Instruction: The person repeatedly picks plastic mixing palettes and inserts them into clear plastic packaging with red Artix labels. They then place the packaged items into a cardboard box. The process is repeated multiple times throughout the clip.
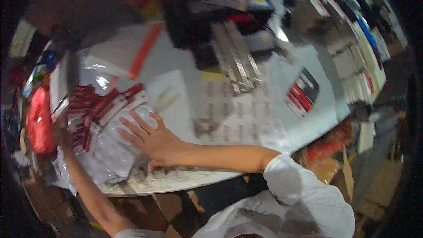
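Note:
My right hand (155, 140) reaches across to the left with its fingers spread. It is on or just over a clear, bubbly plastic sheet or bag (112, 161) at the near left of the table. Beside its fingertips lies a pile of red and white packets (99, 110), blurred and overlapping. My left hand (61, 134) is at the left edge of that pile, dark and smeared by motion. Its fingers cannot be made out, nor whether they grip anything. Just above it stands a pale, box-like thing (59, 86).
A pink-red plastic bundle (39, 121) sits at the far left. On the white table (163, 184) lie a red strip (145, 50), a sheet of labels (238, 119), long silvery bars (235, 59) and a red and black card (303, 92). Stacked boxes (348, 61) line the right side.

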A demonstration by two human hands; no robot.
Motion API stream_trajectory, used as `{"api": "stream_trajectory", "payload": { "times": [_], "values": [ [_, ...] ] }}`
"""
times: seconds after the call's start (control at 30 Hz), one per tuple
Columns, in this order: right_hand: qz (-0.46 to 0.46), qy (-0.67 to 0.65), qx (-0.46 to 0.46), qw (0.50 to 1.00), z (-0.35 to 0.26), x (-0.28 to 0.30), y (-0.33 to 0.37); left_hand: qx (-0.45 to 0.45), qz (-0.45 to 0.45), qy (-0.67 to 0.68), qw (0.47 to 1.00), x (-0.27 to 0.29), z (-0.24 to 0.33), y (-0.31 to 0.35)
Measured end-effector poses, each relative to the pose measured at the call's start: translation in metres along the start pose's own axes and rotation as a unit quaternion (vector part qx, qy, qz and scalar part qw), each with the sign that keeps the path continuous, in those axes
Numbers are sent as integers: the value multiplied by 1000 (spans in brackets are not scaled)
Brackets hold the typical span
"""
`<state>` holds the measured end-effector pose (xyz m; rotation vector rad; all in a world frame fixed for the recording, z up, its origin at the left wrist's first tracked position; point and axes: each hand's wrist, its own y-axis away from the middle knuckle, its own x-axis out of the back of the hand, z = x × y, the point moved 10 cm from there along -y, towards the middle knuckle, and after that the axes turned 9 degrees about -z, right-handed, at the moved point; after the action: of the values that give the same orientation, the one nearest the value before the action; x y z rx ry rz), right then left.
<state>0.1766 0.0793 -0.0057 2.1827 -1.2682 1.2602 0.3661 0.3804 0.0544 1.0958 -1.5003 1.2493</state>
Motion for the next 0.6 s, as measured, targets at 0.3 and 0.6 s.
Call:
{"api": "stream_trajectory", "payload": {
  "times": [0.3, 0.6],
  "values": [
    [167, 265, -552, 773, 192, 170, 384, -174, -145, 492, 841, 13, 402, 227],
    [96, 220, -510, 826, 215, 140, 381, -165, -181, 348, 905, 4, 510, 271]
  ]
}}
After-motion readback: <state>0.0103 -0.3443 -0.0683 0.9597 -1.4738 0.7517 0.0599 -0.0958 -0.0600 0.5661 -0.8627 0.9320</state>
